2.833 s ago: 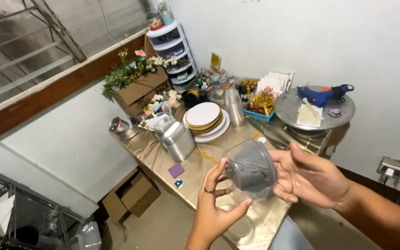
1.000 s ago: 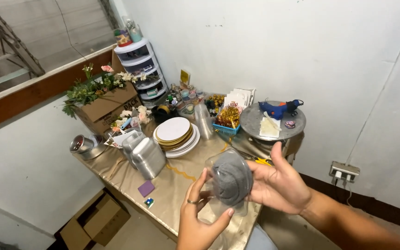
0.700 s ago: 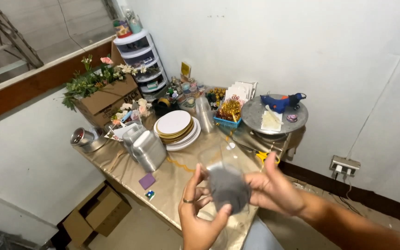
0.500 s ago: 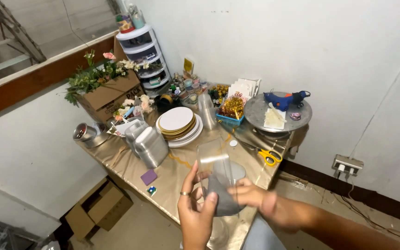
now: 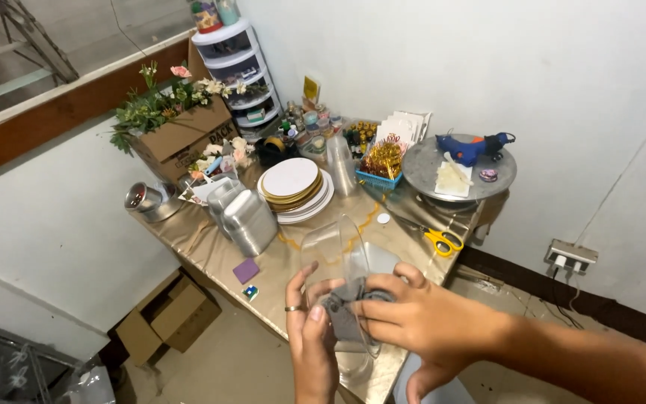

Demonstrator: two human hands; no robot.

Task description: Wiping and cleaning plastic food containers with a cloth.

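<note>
I hold a clear plastic cup (image 5: pixel 336 251) tilted above the near end of the table, with a grey cloth (image 5: pixel 345 314) at its lower end. My left hand (image 5: pixel 312 340) grips the cup and cloth from the left; a ring shows on one finger. My right hand (image 5: pixel 413 318) closes over the cloth from the right, its fingers pressed against the cup's base. A second clear cup (image 5: pixel 353 366) shows just beneath my hands.
The gold-topped table (image 5: pixel 211 239) carries stacked round plates (image 5: pixel 293 187), metal tins (image 5: pixel 248 221), yellow scissors (image 5: pixel 443 241), a round metal turntable (image 5: pixel 459 164) with a blue glue gun (image 5: pixel 472 146), and a box of flowers (image 5: pixel 177 123). A cardboard box (image 5: pixel 166 322) sits on the floor. A wall socket (image 5: pixel 571 254) is at right.
The view has tilted up, so my hands sit lower in the frame. My right hand moved from an open cradle to closing over the grey cloth at the cup's base.
</note>
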